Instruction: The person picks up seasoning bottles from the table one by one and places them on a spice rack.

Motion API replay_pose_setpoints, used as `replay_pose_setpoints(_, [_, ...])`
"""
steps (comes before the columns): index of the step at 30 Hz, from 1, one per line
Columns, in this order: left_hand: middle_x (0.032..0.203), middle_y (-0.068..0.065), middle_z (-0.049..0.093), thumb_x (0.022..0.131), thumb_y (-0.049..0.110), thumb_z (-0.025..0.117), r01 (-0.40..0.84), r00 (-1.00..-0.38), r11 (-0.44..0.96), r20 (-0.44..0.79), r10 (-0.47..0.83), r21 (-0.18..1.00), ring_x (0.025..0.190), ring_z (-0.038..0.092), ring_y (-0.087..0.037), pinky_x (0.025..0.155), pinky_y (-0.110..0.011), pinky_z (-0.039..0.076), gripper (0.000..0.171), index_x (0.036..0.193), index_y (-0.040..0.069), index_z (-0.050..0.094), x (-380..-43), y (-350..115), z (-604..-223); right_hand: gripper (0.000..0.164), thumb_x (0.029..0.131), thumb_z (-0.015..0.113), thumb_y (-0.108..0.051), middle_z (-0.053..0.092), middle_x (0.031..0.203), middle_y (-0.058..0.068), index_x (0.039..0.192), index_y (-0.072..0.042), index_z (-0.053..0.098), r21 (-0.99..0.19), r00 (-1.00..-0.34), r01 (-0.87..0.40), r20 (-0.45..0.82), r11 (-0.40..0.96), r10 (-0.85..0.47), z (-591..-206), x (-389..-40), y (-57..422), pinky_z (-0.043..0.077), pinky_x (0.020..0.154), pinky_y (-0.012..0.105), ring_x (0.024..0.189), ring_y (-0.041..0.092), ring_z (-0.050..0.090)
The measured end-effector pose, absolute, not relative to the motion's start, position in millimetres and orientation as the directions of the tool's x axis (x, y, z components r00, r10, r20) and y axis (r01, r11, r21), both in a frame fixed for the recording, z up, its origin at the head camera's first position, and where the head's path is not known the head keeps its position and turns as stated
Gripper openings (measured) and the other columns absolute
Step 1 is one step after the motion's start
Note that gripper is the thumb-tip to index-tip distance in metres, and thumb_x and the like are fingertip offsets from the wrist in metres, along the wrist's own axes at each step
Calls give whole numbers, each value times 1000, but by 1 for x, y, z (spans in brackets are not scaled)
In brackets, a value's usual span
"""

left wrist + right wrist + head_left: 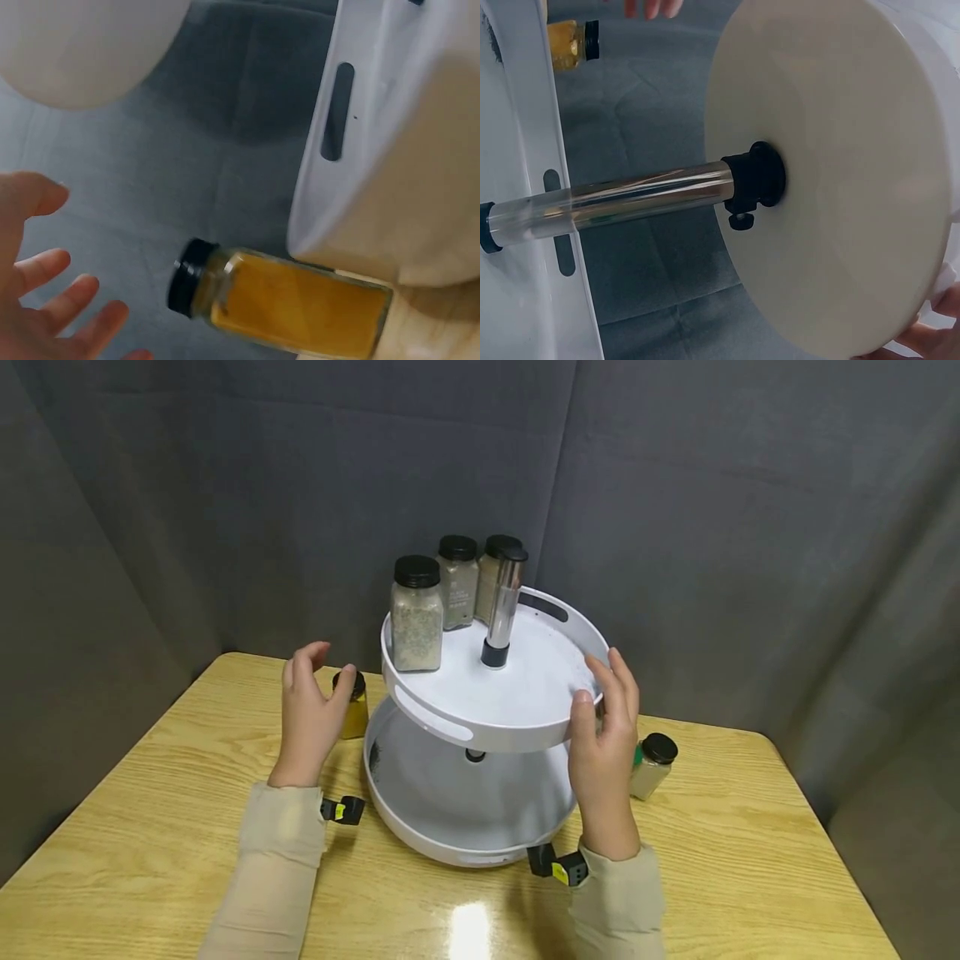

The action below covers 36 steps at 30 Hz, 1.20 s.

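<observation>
My left hand hovers left of the two-tier turntable, fingers spread and loosely bent with nothing between them. Behind it a jar of yellow spice with a black lid stands on the table. At the right side of the white upper tray, my right hand holds the rim between thumb and fingers. Its fingertips show at the tray's edge in the right wrist view. On the upper tray's left and back stand a jar of greenish herbs, a grey pepper jar and a tan spice jar.
A chrome post rises through the upper tray, fixed below by a black collar with a knob. The wider lower tray sits on the wooden table. A green-labelled jar stands to its right. Grey curtain hangs behind.
</observation>
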<state>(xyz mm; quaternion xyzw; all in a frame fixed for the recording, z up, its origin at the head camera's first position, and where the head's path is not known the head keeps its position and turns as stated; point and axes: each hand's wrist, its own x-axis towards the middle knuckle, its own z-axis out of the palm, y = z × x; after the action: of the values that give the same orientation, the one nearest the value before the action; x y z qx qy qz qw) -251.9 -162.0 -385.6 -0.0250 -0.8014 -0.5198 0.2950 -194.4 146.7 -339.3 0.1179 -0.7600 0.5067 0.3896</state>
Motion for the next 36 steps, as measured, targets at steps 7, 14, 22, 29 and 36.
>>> replay_pose_setpoints(7, [150,-27,31,98,25,65,219,-907,455,352,-231,863,138,33,-41,113,-55,33,70,153,0,29,-261,-168,-401,43,100,49,-20,37,157,15,136,1,59,-654,-640,-593,737,468,219,-340,-196,147,30,118,54,147,31,32])
replay_pose_setpoints(14, [152,-28,28,96,29,67,130,-945,466,252,-210,875,141,30,-42,115,-56,32,83,157,-1,20,-264,-169,-411,44,100,49,-21,36,157,14,137,1,59,-661,-647,-590,731,464,219,-340,-195,147,29,118,56,147,31,31])
replay_pose_setpoints(22, [154,-31,29,96,32,66,59,-968,436,157,-193,898,144,30,-43,118,-55,29,86,157,-3,17,-269,-171,-421,44,100,49,-20,35,158,14,136,2,58,-662,-645,-599,732,450,219,-340,-194,146,30,118,53,147,30,31])
replay_pose_setpoints(29, [150,-32,36,95,30,67,49,-964,428,155,-215,902,141,36,-45,118,-54,30,80,153,-9,27,-274,-169,-430,44,100,49,-21,36,157,14,136,1,59,-663,-641,-602,734,445,226,-340,-194,145,31,118,52,147,30,32])
replay_pose_setpoints(36, [148,-32,41,96,25,68,64,-953,423,181,-244,904,139,40,-44,117,-51,33,73,150,-10,32,-275,-167,-435,45,100,49,-23,35,158,13,137,1,59,-667,-646,-606,731,434,221,-340,-194,144,31,117,52,147,29,32])
